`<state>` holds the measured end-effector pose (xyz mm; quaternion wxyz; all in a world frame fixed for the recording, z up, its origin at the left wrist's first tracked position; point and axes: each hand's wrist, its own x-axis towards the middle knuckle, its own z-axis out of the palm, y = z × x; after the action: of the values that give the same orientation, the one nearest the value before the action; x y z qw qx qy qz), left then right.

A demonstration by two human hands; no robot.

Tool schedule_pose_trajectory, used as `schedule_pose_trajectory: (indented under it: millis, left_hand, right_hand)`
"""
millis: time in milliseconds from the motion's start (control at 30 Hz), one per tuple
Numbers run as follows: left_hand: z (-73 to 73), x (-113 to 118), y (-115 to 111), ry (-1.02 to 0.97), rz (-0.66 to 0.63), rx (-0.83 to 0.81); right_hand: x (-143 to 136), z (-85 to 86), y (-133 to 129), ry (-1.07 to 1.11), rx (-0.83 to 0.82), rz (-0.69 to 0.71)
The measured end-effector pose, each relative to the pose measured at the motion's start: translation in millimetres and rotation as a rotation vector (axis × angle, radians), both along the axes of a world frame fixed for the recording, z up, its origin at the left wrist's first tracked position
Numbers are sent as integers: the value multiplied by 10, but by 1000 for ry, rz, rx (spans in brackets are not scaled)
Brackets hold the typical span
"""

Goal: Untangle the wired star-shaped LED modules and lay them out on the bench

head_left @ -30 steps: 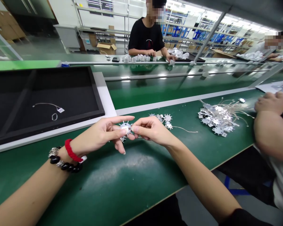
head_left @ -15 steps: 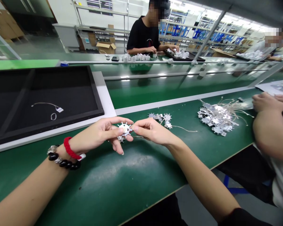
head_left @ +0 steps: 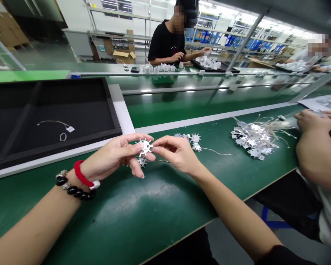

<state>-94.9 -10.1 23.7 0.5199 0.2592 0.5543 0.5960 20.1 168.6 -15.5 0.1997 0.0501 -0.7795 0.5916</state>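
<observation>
My left hand [head_left: 123, 151] holds a small silvery star-shaped plate [head_left: 146, 147] with short spokes round its rim, thumb on its face. At the plate's right edge, my right hand [head_left: 179, 154] pinches a small tab with thumb and forefinger. Just below the held plate, between my left fingers, shows a second spoked plate [head_left: 141, 162]; a thin wire runs right from there, under my right hand. Whether that plate is gripped or lies on the table I cannot tell. Beyond my right hand lies a small group of similar plates [head_left: 195, 139], one with a trailing wire.
A larger heap of wired plates [head_left: 252, 138] lies right on the green table [head_left: 154, 221], beside a co-worker's arm [head_left: 317, 147]. At left, a black tray [head_left: 82, 99] holds a wired tag [head_left: 70, 129] and a small loop [head_left: 63, 137]. Across the line, a person [head_left: 168, 40] handles white parts.
The held plate has tilted, so its face shows more fully, and my right fingers have shifted slightly at its edge. The person opposite has raised one hand from the white parts.
</observation>
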Motion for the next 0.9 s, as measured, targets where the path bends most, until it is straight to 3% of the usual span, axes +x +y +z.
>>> schedule_pose_trajectory:
  millis: [233,433,567,667,733,900]
  left_hand:
    - [11,32,0,-44,45,9]
    - [10,43,20,-63,67,8]
    - [23,55,21,-49,47,-4]
    - [30,59,19,-6,21,9]
    - [30,51,12,50,16,18]
    - [32,18,-11,195,-33,20]
  right_hand:
    - [2,-133,3,446,480,-173]
    - [-17,-149,40,601,629,-183]
    - [-25,-144,69,575,728,-166]
    - [-21,-127,55,509,668,-167]
    - [-10,-93,29,418,533,-141]
    - [14,19,-1,-16,-89,25]
